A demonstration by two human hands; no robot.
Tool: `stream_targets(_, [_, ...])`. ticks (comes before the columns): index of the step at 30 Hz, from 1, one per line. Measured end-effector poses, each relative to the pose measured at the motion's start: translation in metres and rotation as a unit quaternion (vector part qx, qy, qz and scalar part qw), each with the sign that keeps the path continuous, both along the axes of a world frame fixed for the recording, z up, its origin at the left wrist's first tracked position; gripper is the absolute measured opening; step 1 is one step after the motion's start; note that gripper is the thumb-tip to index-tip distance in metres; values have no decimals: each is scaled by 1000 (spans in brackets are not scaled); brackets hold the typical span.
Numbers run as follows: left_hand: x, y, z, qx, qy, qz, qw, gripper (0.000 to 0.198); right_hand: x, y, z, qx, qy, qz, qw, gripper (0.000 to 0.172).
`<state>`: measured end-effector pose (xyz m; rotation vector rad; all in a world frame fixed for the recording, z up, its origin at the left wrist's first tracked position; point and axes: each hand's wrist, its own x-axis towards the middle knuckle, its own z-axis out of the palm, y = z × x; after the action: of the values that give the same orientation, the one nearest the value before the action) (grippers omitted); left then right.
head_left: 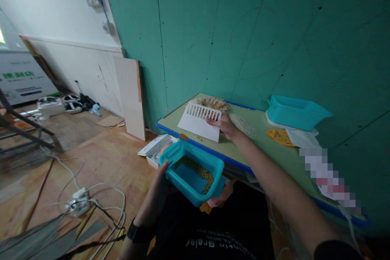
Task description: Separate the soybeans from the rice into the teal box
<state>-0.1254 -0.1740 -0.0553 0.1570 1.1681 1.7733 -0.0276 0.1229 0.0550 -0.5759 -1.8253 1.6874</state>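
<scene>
My left hand (161, 176) grips the rim at the left end of a turquoise plastic tub (198, 200), held slightly tilted in front of the table edge. Small green beans (198, 168) lie along the far and right side of its floor. My right hand (227, 127) is closed on the right edge of a white slotted scoop (198, 124), its thumb on top. The scoop is over the table (258, 148), slots toward the wall. Just beyond it is a pile of mixed tan and pale grains (217, 105). A thin spread of white grains (243, 125) lies right of my hand.
A second turquoise tub (298, 113) stands at the table's far right, by a yellow cloth (282, 137) and a white cloth (303, 138). A white box (152, 152) is below the table's left end. Cables and a power strip (79, 202) lie on the floor.
</scene>
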Motion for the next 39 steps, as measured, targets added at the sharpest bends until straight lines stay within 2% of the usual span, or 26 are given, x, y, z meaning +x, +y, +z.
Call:
stream_targets(11, [-2, 1, -6, 11, 0, -6, 1000, 85, 0, -11, 0, -2, 5, 40, 999, 57])
stream_targets(16, [-2, 0, -8, 43, -8, -17, 999, 84, 1, -14, 1, -5, -1, 53, 999, 54])
stream_targets(19, [-4, 2, -9, 23, -9, -11, 1000, 84, 1, -13, -1, -2, -3, 56, 998, 53])
stream_targets(28, [7, 2, 4, 31, -5, -3, 1000, 74, 0, -15, -5, 11, 0, 70, 998, 53])
stream_targets(39, [8, 1, 5, 13, 21, -9, 1000, 67, -1, -19, -8, 19, 8, 75, 997, 52])
